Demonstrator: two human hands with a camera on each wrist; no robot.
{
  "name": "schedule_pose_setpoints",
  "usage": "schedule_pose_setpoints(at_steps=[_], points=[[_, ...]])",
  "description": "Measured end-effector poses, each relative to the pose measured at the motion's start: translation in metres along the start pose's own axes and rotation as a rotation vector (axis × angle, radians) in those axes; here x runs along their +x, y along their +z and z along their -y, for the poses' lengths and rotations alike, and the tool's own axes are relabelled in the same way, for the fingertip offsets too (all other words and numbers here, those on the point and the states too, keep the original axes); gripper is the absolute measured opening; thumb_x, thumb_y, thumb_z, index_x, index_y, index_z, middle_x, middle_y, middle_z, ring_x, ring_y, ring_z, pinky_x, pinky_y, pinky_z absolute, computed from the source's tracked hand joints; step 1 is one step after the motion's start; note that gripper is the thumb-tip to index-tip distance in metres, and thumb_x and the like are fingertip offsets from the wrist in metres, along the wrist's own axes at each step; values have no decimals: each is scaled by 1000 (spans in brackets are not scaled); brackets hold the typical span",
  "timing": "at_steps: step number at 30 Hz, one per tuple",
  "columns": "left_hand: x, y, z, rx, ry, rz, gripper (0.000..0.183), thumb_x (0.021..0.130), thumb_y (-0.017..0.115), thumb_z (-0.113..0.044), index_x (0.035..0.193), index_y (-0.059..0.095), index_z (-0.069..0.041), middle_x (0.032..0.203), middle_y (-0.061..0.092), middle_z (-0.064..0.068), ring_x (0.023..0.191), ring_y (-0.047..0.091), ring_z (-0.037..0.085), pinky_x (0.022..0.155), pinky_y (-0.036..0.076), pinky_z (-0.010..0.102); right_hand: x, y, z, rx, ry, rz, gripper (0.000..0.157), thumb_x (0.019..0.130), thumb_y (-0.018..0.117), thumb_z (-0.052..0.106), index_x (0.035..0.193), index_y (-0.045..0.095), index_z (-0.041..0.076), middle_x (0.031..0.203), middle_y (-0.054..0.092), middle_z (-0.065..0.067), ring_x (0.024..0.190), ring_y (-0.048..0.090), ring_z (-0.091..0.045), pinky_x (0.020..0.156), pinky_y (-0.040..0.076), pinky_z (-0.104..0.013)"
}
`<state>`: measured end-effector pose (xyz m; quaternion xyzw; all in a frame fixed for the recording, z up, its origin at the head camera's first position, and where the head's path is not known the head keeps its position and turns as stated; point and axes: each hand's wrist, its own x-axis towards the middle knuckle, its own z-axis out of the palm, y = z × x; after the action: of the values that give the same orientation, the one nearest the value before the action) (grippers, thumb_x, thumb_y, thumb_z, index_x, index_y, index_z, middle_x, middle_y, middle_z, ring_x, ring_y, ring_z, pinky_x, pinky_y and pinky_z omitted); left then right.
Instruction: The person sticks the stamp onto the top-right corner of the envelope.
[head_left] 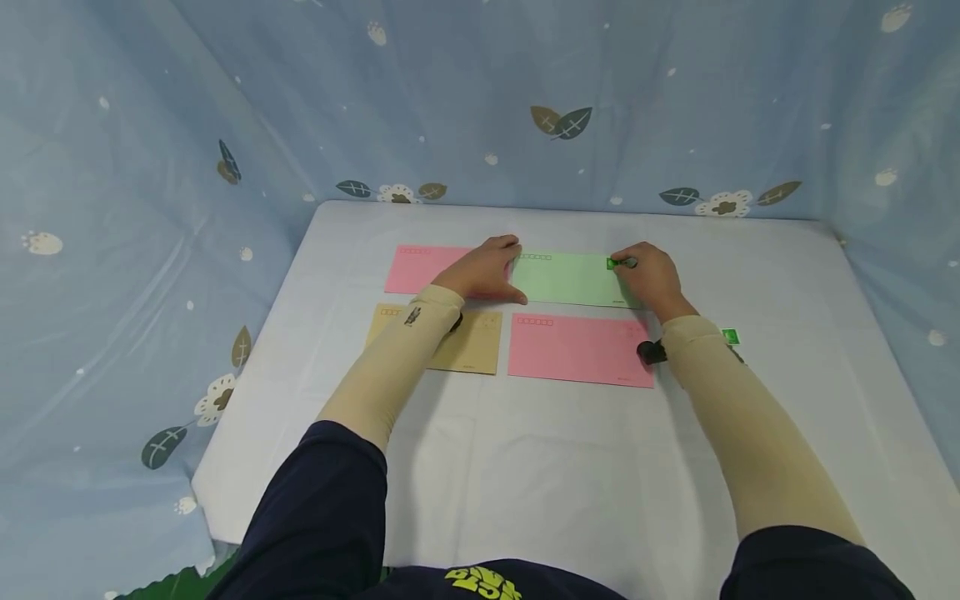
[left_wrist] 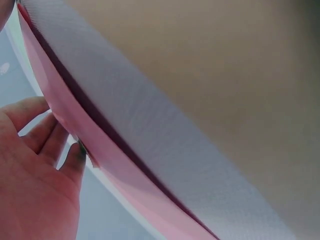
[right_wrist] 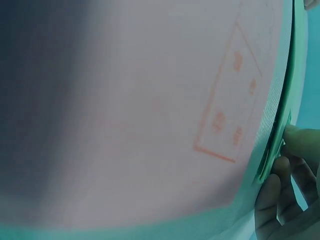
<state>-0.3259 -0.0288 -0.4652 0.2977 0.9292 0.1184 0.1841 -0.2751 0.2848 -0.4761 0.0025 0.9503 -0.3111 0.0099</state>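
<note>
A light green envelope (head_left: pixel 566 282) lies at the back of the table, a row of small printed boxes at its upper left. My left hand (head_left: pixel 486 268) rests with spread fingers at its left end, over the right part of a pink envelope (head_left: pixel 420 265). At the green envelope's upper right corner my right hand (head_left: pixel 654 277) pinches a small green stamp (head_left: pixel 610 263). A small dark grey thing shows by those fingertips; I cannot tell what it is. The right wrist view shows the bent fingers (right_wrist: pixel 268 202) at the envelope's edge.
Nearer me lie a tan envelope (head_left: pixel 465 354), partly under my left forearm, and another pink envelope (head_left: pixel 577 354). A second green stamp (head_left: pixel 731 336) lies beside my right forearm. White cloth (head_left: pixel 525 467) covers the table; patterned blue curtain (head_left: pixel 480 100) hangs behind it.
</note>
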Motion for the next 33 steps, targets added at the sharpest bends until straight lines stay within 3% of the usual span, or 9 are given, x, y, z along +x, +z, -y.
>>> schedule_pose_setpoints(at_steps=[33], points=[[4,2,4,26,9,2,114,79,75,-70,163,23,-11,171,10,3,157,8,22,125,17,37,0,1,3,2,2,6,27,101,62,9,126,70,1,136,57,-21,131,49,-40,111,38,-55]])
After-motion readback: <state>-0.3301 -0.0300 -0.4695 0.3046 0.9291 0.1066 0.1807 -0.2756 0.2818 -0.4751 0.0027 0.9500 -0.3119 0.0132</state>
